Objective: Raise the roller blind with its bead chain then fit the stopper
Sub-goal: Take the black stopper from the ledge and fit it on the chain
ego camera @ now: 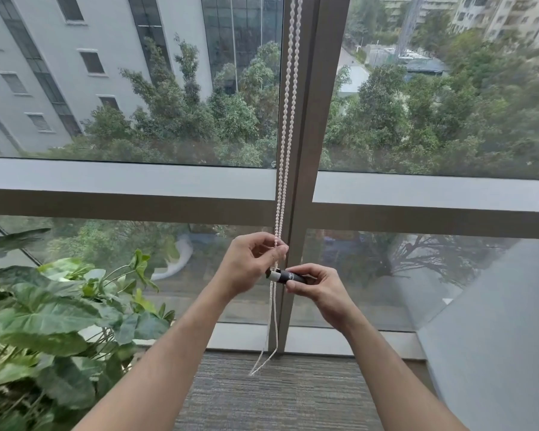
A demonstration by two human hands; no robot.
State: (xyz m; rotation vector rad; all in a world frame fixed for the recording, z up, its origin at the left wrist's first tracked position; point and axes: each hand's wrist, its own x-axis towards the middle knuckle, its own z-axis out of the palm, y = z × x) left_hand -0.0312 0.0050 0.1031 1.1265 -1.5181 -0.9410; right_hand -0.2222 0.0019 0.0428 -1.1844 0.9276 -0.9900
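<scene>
A white bead chain (288, 98) hangs in two strands in front of the grey window mullion (316, 88) and ends in a loop (263, 359) just above the floor. My left hand (251, 264) pinches the chain at about sill height. My right hand (319, 289) holds a short black cylinder with a white end, the stopper (285, 276), lying sideways with its white end against the chain just below my left fingers. The roller blind itself is out of view above.
A large-leaved green plant (53, 321) stands at the left, close to my left forearm. Grey carpet (277, 396) lies below. A grey angled wall panel (495, 321) closes the right side. Glass panes with a horizontal frame bar (122, 188) fill the view ahead.
</scene>
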